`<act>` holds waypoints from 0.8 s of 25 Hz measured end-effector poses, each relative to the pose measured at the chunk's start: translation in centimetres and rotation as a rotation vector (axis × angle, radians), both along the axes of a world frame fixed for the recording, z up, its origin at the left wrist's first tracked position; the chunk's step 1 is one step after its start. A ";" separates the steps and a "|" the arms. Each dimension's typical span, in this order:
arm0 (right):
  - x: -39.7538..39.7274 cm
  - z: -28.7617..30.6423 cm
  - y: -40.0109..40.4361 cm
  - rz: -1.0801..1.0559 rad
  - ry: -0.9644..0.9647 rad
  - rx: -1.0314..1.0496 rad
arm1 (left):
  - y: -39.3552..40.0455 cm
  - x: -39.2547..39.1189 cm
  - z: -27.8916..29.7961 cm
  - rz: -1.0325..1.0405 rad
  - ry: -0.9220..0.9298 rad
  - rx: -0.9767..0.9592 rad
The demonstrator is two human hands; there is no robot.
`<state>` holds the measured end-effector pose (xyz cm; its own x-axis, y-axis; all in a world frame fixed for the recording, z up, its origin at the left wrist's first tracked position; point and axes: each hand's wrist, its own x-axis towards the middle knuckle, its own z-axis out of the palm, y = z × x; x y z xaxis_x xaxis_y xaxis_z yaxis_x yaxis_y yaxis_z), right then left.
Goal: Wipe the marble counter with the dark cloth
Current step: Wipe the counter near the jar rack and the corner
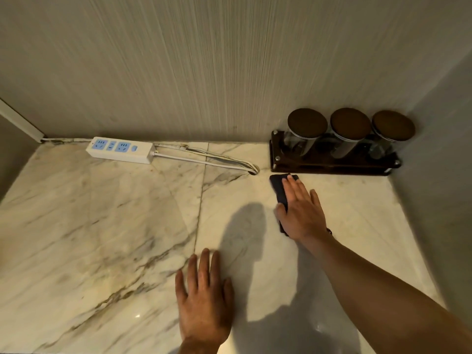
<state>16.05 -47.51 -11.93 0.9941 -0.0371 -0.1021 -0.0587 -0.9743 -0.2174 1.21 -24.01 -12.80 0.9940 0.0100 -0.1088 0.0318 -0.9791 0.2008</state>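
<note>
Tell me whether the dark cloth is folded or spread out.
Folded, it seems: the dark cloth shows as a narrow strip under the right hand, pressed flat on the counter. The hand hides the rest.

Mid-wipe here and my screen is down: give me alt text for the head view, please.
The right hand presses a dark cloth flat on the marble counter, just in front of a dark rack holding three lidded jars in the back right corner. The left hand rests flat and empty nearer the front. A white power strip lies against the back wall.
</note>
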 end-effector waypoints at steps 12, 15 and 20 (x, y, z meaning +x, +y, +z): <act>-1.0 -0.1 2.4 -0.526 0.014 0.069 | 0.0 0.0 -0.3 0.006 0.026 0.002; -2.2 0.0 2.3 -0.536 0.002 0.037 | 0.1 -0.1 -0.3 -0.003 0.016 -0.003; -5.3 -0.1 2.3 -0.552 0.007 0.027 | 0.1 -0.3 -0.4 -0.003 -0.003 0.012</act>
